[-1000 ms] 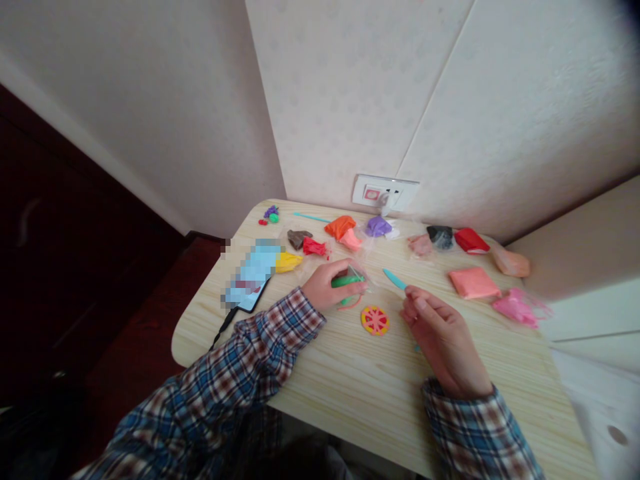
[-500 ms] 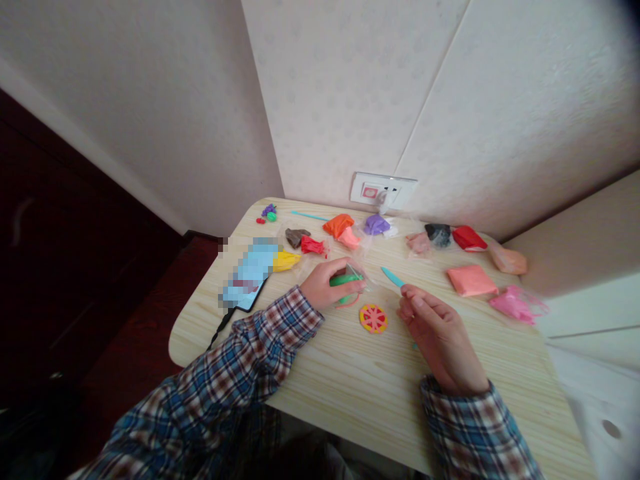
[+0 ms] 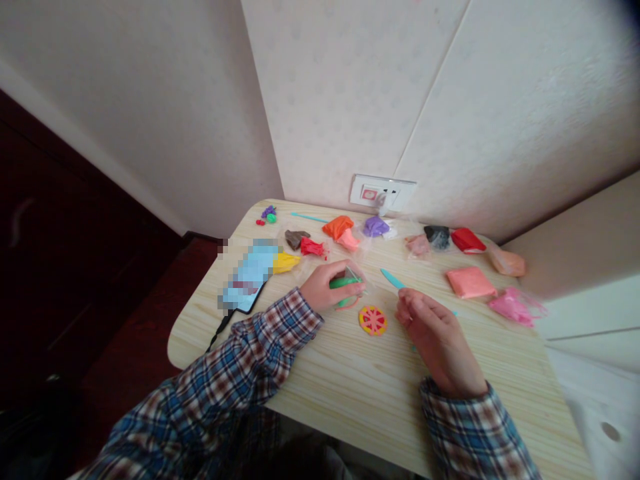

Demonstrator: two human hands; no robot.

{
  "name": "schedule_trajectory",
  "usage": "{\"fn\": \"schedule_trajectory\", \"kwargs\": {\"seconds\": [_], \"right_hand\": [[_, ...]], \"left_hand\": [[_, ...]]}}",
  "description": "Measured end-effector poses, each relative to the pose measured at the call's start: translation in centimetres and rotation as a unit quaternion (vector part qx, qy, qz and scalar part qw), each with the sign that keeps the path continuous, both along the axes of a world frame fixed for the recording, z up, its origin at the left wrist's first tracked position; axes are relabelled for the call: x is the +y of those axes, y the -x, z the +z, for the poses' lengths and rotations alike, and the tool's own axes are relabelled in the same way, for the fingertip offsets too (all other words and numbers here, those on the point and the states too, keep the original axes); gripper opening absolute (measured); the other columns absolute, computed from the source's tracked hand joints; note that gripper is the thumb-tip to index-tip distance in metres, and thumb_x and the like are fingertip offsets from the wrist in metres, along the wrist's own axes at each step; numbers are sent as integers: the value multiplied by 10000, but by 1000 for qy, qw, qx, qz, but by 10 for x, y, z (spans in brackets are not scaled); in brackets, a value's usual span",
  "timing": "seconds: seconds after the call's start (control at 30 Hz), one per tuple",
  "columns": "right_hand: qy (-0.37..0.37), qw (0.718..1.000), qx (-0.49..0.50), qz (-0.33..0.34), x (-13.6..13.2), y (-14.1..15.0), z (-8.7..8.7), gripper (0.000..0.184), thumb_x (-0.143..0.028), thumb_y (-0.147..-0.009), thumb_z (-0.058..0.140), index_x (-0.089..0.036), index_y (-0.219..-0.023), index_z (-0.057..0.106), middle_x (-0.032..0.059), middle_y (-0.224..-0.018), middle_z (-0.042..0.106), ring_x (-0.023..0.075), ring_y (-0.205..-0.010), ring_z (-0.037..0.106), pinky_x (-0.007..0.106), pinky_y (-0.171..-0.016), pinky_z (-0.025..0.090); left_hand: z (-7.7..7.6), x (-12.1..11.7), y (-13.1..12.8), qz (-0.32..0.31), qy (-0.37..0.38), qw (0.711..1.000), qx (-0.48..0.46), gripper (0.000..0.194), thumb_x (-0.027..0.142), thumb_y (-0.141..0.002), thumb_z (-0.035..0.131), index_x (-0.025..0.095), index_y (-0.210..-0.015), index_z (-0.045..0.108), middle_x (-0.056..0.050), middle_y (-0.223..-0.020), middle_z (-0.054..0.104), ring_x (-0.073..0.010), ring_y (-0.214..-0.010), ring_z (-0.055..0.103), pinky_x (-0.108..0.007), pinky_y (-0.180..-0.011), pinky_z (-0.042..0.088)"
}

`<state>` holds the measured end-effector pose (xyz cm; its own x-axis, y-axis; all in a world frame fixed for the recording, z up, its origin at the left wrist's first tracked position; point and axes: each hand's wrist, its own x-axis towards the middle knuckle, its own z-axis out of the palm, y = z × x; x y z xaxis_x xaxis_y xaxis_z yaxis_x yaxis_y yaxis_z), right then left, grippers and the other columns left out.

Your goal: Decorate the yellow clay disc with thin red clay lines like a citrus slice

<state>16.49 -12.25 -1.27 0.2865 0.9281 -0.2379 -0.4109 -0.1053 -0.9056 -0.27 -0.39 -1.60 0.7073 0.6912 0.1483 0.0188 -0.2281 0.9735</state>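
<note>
Two bare hands at a desk, with clock positions read from the round yellow, red and pink disc lying flat between them. Near eleven o'clock, just beside the disc, the left hand is curled around a green lump in clear wrapping. At three o'clock, the right hand has thumb and forefinger drawn close together; a blue blade shows past the fingertips toward one o'clock, and whether it is gripped or lies behind them cannot be told. Farther out are a phone and yellow packet toward ten, an orange packet at eleven, a purple packet at twelve and a coral packet at two. The step in hand appears to be handling the green lump; the next move seems to call for a steady left hold and right fingers clear of the disc.
</note>
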Motion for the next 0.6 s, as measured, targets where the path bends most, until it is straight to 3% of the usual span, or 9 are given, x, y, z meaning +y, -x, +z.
{"fn": "schedule_trajectory", "kwargs": {"seconds": [0.13,0.23,0.33,0.6], "right_hand": [[20,1000,-19,4,-1,0,-1,228,-370,-667,740,-212,-817,673,-8,-755,493,108,-672,393,233,-635,344],[19,999,-40,20,-1,1,1,210,-393,-710,696,-198,-777,657,14,-813,506,120,-676,391,246,-623,347],[9,998,-48,33,-1,1,4,239,-419,-759,638,-184,-712,629,25,-805,496,127,-675,394,254,-627,358],[15,998,-48,32,-1,1,3,219,-404,-726,673,-188,-742,638,6,-723,470,130,-666,415,263,-649,381]], "left_hand": [[0,0,0,1,-7,1000,0,310,416,-764,628,114,-821,589,-37,-754,624,-120,-694,581,-222,-653,451],[0,0,1,-5,-2,1000,-5,302,410,-769,622,114,-816,582,-42,-748,633,-120,-684,590,-221,-646,452],[0,0,1,-9,-4,1000,-9,269,379,-776,616,115,-817,579,-36,-732,631,-115,-664,585,-217,-631,451],[2,1,1,-3,-9,1000,-7,268,372,-762,635,110,-797,595,-37,-745,624,-118,-689,576,-227,-663,454]]}}
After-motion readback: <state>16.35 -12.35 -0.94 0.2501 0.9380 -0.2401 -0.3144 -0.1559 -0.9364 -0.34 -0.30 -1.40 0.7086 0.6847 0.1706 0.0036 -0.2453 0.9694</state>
